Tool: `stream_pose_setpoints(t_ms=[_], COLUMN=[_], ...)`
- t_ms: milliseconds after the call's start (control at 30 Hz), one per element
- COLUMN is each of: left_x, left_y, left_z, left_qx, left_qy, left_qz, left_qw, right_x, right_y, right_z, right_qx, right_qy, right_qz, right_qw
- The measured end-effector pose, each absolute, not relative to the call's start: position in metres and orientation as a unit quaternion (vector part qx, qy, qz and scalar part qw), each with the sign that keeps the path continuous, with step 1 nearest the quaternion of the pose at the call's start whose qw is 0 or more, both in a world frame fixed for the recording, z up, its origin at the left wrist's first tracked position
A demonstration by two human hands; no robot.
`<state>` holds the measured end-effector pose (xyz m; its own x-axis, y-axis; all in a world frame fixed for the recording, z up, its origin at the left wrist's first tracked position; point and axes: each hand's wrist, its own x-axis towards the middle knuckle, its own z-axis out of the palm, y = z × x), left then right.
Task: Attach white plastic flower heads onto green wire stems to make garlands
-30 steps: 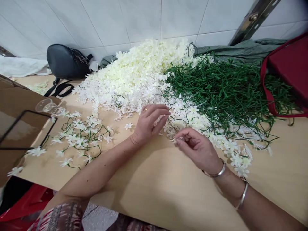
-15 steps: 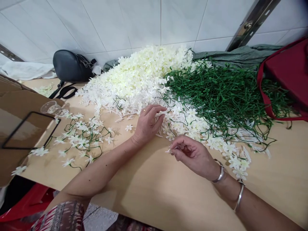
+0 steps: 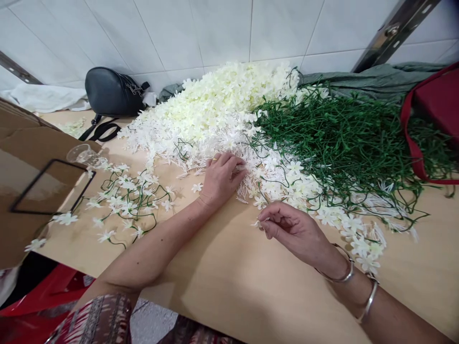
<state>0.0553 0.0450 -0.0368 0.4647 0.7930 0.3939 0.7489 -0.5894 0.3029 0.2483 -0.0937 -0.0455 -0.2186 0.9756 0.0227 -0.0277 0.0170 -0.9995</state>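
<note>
My left hand point(image 3: 223, 177) reaches into the near edge of the white artificial petals point(image 3: 229, 93), its thumb and fingers closed on thin white stamen pieces point(image 3: 241, 166). Their exact number is hidden by the fingers. To the right and closer to me, my right hand point(image 3: 292, 231) pinches a small white stamen piece point(image 3: 256, 224) between thumb and forefinger, just above the table. Two silver bangles circle that wrist. A heap of green plastic stems point(image 3: 340, 129) lies beyond my right hand, with white blossoms point(image 3: 358, 239) strung along its near side.
Assembled white flowers on green stems point(image 3: 125, 200) lie at the left, near a clear plastic cup point(image 3: 81, 154) on its side and a cardboard box point(image 3: 39, 157). A black bag point(image 3: 113, 93) stands against the tiled wall. A red bag point(image 3: 435, 102) rests at the far right.
My left hand has lowered and turned its fingers down onto the stamen pieces. My right hand keeps its pinch with little movement. The whole view has shifted slightly.
</note>
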Motion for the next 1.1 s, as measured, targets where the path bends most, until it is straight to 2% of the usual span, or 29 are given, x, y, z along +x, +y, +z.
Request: stream_pose_setpoints(t_ms=[167,300,400,533,700,800,1100], left_x=[0.053,0.052,0.052,0.052,0.059,0.076,0.146], left_y=[0.044,0.046,0.046,0.046,0.044,0.039,0.031], left_z=[-0.033,-0.032,-0.032,-0.032,-0.029,-0.027,-0.001], left_qx=[0.833,0.792,0.762,0.769,0.859,0.898,0.864], left_qy=[0.435,0.375,0.369,0.351,0.267,0.259,0.454], left_qz=[0.336,0.462,0.492,0.478,0.423,0.346,0.186], left_qw=[0.065,0.136,0.203,0.24,0.106,0.078,0.111], right_x=[0.248,0.25,0.253,0.254,0.251,0.251,0.253], right_y=[-0.093,-0.09,-0.086,-0.085,-0.085,-0.085,-0.084], right_z=[-0.043,-0.043,-0.045,-0.046,-0.041,-0.038,-0.044], right_qx=[-0.427,-0.422,-0.415,-0.405,-0.401,-0.41,-0.397], right_qy=[-0.533,-0.507,-0.494,-0.493,-0.503,-0.517,-0.513], right_qz=[0.547,0.545,0.549,0.556,0.576,0.571,0.577], right_qw=[0.484,0.518,0.532,0.533,0.505,0.489,0.497])
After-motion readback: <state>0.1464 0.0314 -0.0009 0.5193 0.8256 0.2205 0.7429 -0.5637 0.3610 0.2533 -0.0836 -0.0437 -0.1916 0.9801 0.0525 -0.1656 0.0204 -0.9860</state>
